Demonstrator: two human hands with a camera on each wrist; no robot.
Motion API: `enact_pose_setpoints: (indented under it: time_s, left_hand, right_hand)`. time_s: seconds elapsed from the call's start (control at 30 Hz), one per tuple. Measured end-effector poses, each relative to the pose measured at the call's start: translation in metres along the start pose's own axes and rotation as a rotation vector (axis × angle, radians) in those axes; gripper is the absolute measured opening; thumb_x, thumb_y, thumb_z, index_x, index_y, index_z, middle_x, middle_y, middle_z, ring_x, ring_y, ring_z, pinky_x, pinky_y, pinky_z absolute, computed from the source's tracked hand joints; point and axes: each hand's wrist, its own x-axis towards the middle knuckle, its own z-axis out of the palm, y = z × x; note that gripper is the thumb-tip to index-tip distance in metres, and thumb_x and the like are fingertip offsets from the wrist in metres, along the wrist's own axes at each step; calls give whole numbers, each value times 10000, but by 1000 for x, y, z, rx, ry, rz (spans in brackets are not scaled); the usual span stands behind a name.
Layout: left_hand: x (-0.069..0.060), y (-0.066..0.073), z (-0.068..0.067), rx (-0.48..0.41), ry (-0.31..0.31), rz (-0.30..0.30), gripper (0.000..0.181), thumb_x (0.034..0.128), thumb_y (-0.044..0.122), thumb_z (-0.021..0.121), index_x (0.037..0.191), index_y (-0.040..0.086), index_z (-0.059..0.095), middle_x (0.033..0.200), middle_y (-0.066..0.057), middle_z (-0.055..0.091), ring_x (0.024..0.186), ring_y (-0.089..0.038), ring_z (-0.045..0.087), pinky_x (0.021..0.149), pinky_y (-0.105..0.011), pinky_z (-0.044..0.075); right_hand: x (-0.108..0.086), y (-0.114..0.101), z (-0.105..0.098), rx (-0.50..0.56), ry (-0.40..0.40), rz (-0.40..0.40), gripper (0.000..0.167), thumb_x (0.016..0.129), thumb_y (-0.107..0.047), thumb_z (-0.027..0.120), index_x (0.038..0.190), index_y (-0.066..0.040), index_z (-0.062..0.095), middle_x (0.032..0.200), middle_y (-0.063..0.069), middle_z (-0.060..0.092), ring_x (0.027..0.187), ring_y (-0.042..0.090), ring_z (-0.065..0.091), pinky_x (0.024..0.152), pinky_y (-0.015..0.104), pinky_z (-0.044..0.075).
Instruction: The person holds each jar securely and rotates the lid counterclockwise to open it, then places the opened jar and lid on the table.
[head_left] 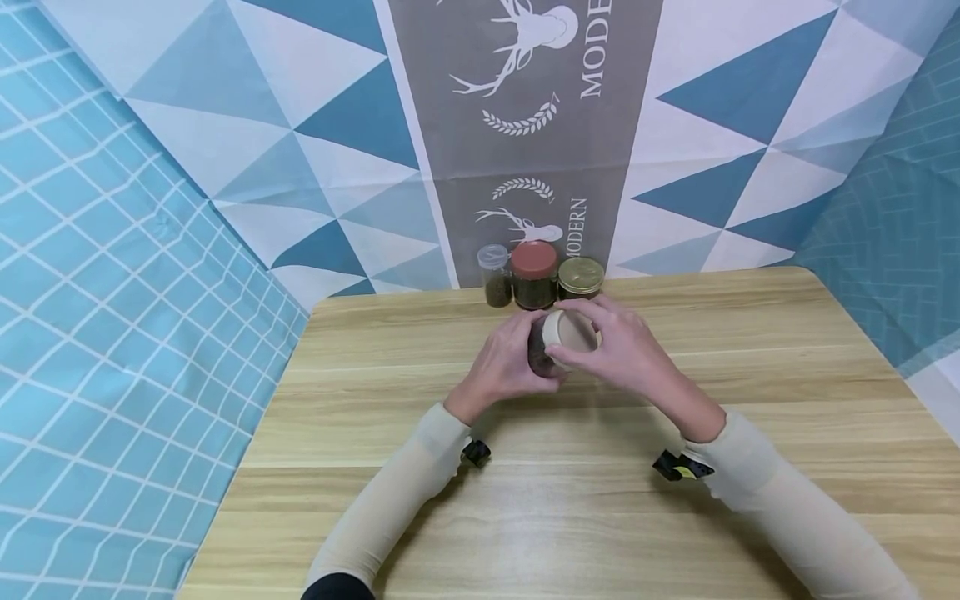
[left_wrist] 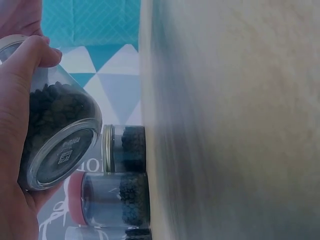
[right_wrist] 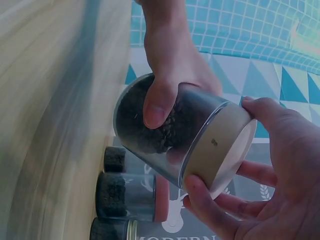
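A clear jar of dark pellets is tilted above the table, its cream lid facing right. The left hand grips the jar's body, thumb across the glass in the right wrist view. Around the lid's rim, the fingers and thumb of the right hand pinch it; the lid sits on the jar. In the left wrist view the jar's base shows, with the left hand wrapped round the side.
Behind the hands, by the patterned backdrop, stand a small jar with a clear lid, a red-lidded jar and a gold-lidded jar, side by side on the wooden table. All three hold dark contents.
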Motion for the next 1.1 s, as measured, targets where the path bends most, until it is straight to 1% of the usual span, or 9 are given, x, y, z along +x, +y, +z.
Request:
enact_pose_setpoints:
  time_s: [0.3,0.4,0.5,0.6,0.73,0.83,0.9,1.0,1.1]
  left_hand:
    - [0,1,-1,-11,-2,-18,1010,687,360,1049,1492,-21,574,1355,-170,742,1229,-305,749,1071,-452,658]
    - [0,1,-1,-16,-5,-20,1004,694,360,1045,1495,-19,573,1361,-170,740,1236,-306,748,1077,-454,656]
    - [0,1,-1,-25,-6,-18,994,702,358,1033,1498,-20,573,1368,-172,740,1240,-307,748,1083,-453,654]
    - [-1,0,-1,-39,-8,-12,998,693,347,1026,1503,-22,575,1382,-176,742,1245,-310,748,1088,-451,650]
    - [-3,0,-1,-56,-13,2,1006,673,325,1030,1501,-29,581,1399,-181,745,1253,-310,751,1099,-447,645]
    - [-3,0,-2,-67,-20,6,999,676,321,1029,1500,-23,580,1404,-176,746,1266,-307,753,1116,-447,641]
    - [-3,1,-2,-70,-23,6,997,680,325,1028,1500,-18,578,1401,-172,748,1272,-307,755,1120,-450,641]
    - [-3,1,-1,-71,-23,4,993,682,332,1025,1501,-6,575,1397,-164,750,1272,-301,755,1114,-449,643]
    - [-4,1,-1,-66,-22,8,985,685,337,1022,1493,-8,576,1388,-168,754,1261,-300,758,1103,-444,647]
  right_hand:
    - [1,1,0,8,4,-23,617,938,-394,911,1482,-170,728,1486,233,702,1294,485,727,1033,687,604]
    - [0,2,-1,-1,-1,-51,630,931,-377,918,1491,-167,721,1466,227,702,1274,476,730,1034,689,603]
    - [0,4,-3,-21,-11,-129,657,907,-351,936,1498,-169,712,1406,204,705,1163,426,726,985,647,613]
    - [0,8,-5,-35,-27,-245,672,882,-342,948,1493,-189,715,1371,154,710,1155,365,702,980,593,608]
    - [3,17,-8,-33,-45,-418,673,853,-270,954,1479,-181,724,1404,126,721,1273,364,693,1043,586,604]
    - [6,23,-10,-33,-50,-569,689,820,-196,975,1458,-128,721,1436,178,713,1311,400,682,1062,622,610]
    - [7,27,-11,-34,-51,-645,698,798,-166,994,1436,-104,717,1451,211,703,1326,415,674,1070,636,612]
    - [6,29,-11,-32,-55,-694,708,783,-145,1007,1423,-90,710,1466,242,688,1339,422,661,1070,637,615]
    - [6,29,-12,-19,-66,-672,748,789,-166,1013,1462,-103,694,1502,244,664,1366,425,647,1084,644,611]
